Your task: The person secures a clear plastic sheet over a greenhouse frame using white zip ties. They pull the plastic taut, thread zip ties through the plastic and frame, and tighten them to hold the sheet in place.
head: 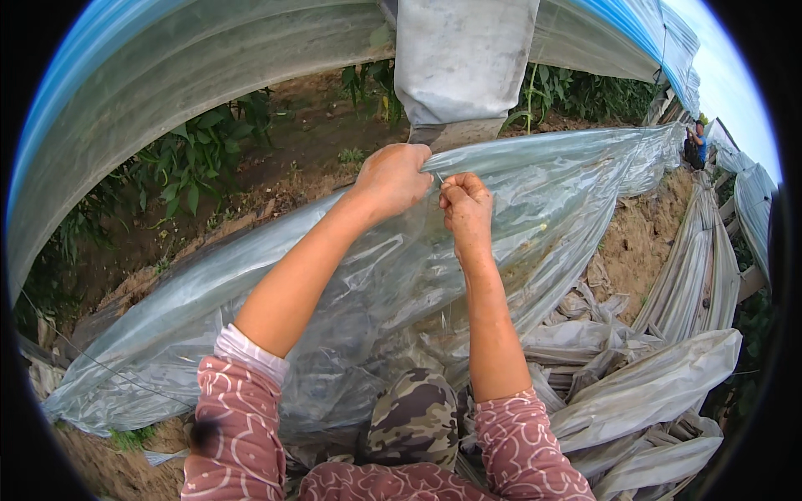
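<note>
A clear plastic film sheet stretches across the view in front of me, gathered at its upper edge. My left hand grips that upper edge, its fingers mostly hidden behind the fold. Just right of it, my right hand pinches a thin pale needle-like piece whose tip points up at the film. Whether the tip pierces the film cannot be told. Directly above my hands hangs the lower end of a whitish sheet strip.
Greenhouse film with a blue edge arches overhead, above leafy plants in soil. Crumpled old plastic lies at right beside an earth bank. A thin cord crosses the lower left. Another person is far off at right.
</note>
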A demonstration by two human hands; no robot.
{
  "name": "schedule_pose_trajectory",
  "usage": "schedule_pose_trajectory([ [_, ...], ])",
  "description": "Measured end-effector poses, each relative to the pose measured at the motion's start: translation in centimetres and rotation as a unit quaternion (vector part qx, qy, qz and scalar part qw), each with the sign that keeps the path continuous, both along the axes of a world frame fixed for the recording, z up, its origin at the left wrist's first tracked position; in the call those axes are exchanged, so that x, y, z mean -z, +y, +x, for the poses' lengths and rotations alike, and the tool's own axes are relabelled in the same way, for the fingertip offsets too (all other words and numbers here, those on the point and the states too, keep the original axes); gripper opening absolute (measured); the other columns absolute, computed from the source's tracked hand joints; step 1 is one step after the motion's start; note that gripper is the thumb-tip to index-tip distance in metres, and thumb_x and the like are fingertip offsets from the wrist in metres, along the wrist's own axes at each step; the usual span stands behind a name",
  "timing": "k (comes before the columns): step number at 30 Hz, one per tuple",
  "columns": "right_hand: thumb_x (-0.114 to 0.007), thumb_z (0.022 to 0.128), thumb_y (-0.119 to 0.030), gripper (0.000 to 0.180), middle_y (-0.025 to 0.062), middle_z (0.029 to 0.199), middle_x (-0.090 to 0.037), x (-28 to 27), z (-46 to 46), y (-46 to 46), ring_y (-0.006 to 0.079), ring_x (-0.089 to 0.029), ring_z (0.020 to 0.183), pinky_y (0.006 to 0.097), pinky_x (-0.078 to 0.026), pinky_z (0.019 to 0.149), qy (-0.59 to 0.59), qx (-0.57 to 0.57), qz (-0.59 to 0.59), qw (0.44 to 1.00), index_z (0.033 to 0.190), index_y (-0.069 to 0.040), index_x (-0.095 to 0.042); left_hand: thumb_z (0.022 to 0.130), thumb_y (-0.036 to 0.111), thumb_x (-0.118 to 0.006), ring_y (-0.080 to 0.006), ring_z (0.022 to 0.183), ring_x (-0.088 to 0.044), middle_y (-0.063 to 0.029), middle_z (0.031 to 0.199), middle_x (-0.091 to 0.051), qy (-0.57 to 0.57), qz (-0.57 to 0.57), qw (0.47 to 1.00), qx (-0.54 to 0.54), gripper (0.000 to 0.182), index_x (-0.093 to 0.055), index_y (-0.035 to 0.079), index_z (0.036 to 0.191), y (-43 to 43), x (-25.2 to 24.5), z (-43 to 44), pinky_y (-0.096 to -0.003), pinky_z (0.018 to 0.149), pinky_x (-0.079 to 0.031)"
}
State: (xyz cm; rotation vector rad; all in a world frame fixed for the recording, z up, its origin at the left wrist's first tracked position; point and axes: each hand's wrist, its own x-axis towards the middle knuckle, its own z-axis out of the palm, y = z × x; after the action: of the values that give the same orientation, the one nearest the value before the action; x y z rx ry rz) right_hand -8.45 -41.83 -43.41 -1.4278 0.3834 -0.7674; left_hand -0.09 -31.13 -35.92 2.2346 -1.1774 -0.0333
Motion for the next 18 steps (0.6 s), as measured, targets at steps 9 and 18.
schedule_pose_trajectory([
  [9, -0.053, 0.082, -0.003, 0.006, 0.0117, 0.061, -0.053, -0.7, 0.5, 1.1, 0.0276, -0.052, 0.050, 0.0351, -0.042, 0.046, -0.065, 0.208, -0.446, 0.868, 0.076, -0.004, -0.051, 0.076, 0.015, -0.059, -0.0382, 0.083, -0.056, -0.0202, 0.081, -0.059, -0.067, -0.015, 0.997, -0.022, 0.017, -0.055, 0.000, 0.082, 0.0, 0.4, -1.0, -0.0455, 0.071, -0.042],
  [18, -0.050, 0.078, -0.006, 0.009, 0.0219, 0.071, -0.058, -2.0, 0.8, 1.1, 0.0387, -0.057, 0.065, 0.0422, -0.045, 0.061, -0.055, 0.157, -0.348, 0.923, 0.074, 0.001, -0.052, 0.076, 0.010, -0.055, -0.0396, 0.082, -0.057, -0.0220, 0.081, -0.058, -0.073, -0.033, 0.997, -0.013, 0.013, -0.051, -0.002, 0.079, -0.2, 0.5, -1.2, -0.0454, 0.071, -0.042],
])
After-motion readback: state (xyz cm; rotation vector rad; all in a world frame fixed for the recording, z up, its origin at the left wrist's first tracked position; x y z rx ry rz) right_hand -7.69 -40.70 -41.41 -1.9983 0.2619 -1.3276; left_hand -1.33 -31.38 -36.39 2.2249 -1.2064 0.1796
